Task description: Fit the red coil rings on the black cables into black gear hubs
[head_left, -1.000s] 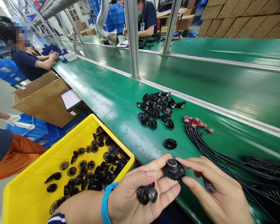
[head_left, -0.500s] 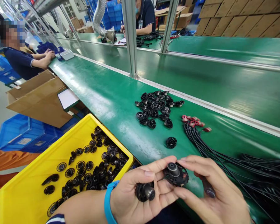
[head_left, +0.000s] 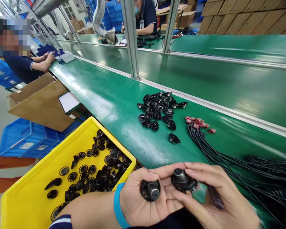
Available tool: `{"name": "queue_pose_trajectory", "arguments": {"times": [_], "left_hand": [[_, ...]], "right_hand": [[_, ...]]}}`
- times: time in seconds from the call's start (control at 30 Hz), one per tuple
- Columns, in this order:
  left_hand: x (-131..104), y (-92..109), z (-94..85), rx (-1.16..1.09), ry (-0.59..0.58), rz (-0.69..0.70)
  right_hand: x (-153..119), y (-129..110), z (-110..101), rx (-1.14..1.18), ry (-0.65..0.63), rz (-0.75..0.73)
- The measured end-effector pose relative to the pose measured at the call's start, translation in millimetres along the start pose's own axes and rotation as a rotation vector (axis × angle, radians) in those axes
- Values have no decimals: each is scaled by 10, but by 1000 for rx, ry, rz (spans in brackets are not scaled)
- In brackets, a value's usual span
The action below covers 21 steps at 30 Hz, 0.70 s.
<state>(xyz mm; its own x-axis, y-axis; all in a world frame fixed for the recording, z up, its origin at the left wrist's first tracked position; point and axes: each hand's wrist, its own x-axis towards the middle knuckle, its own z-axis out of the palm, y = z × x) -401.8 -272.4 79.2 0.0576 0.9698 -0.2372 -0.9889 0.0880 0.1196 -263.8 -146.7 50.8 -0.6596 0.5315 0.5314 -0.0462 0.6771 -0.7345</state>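
Observation:
My left hand [head_left: 154, 203] is palm up, its thumb over a black toothed wheel with a metal hub [head_left: 150, 190] that rests in the palm. Between the thumb and fingers of my right hand [head_left: 224, 197] is a second black wheel [head_left: 184, 180], hub up, touching the left fingertips. A dark, smooth, rod-like object [head_left: 215, 197] is tucked in the right palm; its kind cannot be made out. Beyond the hands a single black wheel [head_left: 174, 138] lies tilted on the green bench [head_left: 143, 148], in front of a pile of similar wheels [head_left: 158, 109].
A yellow bin [head_left: 30, 187] with many black wheels stands at the left against the bench. Black cables [head_left: 212, 149] with red-and-metal ends lie at the right. A metal post [head_left: 131, 47] rises behind the pile. Co-workers sit at the far left and across the bench.
The wheel in my right hand has tipped and shifted slightly right. The left palm's wheel now shows its hub more toward me. The lone wheel on the bench has moved slightly away and tilted.

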Motion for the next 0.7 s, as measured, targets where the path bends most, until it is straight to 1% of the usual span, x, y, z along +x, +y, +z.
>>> {"name": "queue_pose_trajectory", "arguments": {"times": [0.13,0.2,0.3,0.37,0.43,0.57,0.7], "left_hand": [[5,-20,-7,-29,9,2],[9,-33,-9,-33,16,16],[18,-44,-4,-81,51,47],[28,-42,2,-140,87,58],[45,-31,3,-188,111,55],[88,0,-29,-256,128,35],[101,12,-57,-287,122,19]], "right_hand": [[-44,96,-27,16,0,75],[-64,136,-28,-1,-25,112],[-49,177,-30,-6,-106,114],[2,191,-33,-22,-183,107],[71,196,-35,-59,-233,100],[176,189,-27,-118,-242,114],[205,166,-16,-136,-237,133]]}}
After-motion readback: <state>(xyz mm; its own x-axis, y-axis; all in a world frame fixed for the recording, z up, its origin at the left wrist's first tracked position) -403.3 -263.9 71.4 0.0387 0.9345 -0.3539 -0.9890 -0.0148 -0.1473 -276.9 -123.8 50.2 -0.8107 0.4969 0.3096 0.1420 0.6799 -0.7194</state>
